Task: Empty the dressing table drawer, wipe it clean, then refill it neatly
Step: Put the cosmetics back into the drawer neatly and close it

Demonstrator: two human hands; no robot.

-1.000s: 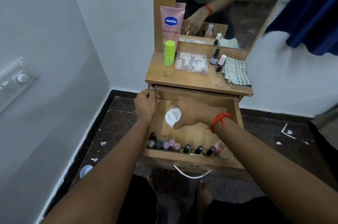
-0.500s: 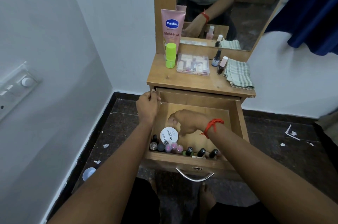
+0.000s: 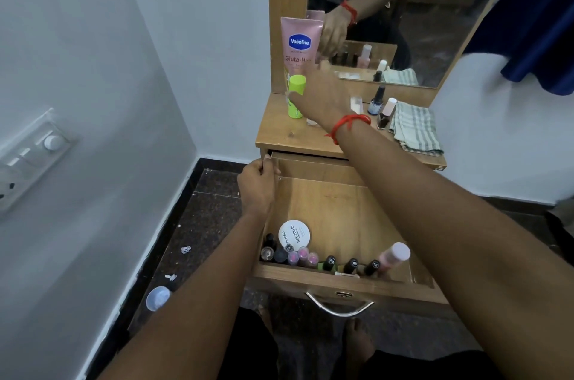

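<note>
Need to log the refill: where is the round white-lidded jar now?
In the head view the white-lidded jar lies in the open drawer, front left, just behind the row of small bottles.

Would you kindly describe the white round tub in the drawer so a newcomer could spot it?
Look into the open drawer of the wooden dressing table. Near its front left corner, behind the row of small bottles, sits the white round tub. It alone is wide and flat, with black print on top.
</note>
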